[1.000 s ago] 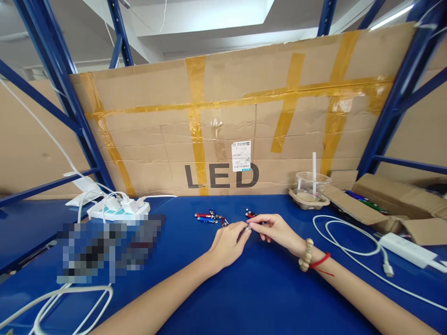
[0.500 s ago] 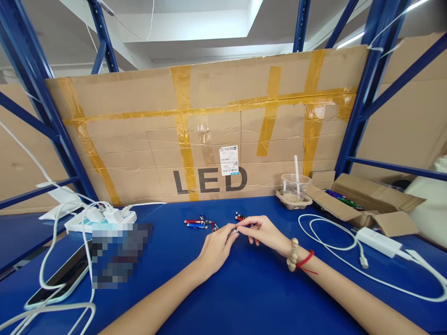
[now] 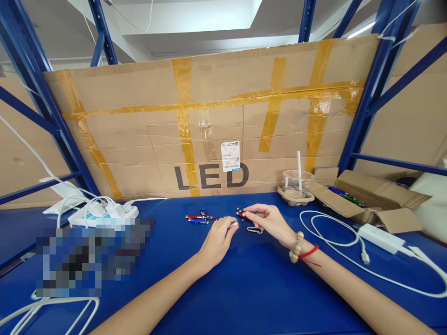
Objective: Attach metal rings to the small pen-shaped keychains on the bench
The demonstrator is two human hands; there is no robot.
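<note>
One hand, the left hand, pinches a small silver thing between its thumb and fingers, low over the blue table. Most of that thing is hidden. Across from it, the right hand has bent fingers, and their tips are at a little dark red thing. I cannot tell if they grip it or only touch it. Just under the right hand, a silver clip lies flat on the table, between the two hands.

Past the left hand, a red stick and a blue stick lie side by side, with small shiny bits near them. Round beads and a red string go around the right wrist. Farther right, a clear cup with a white straw sits in a brown holder.
</note>
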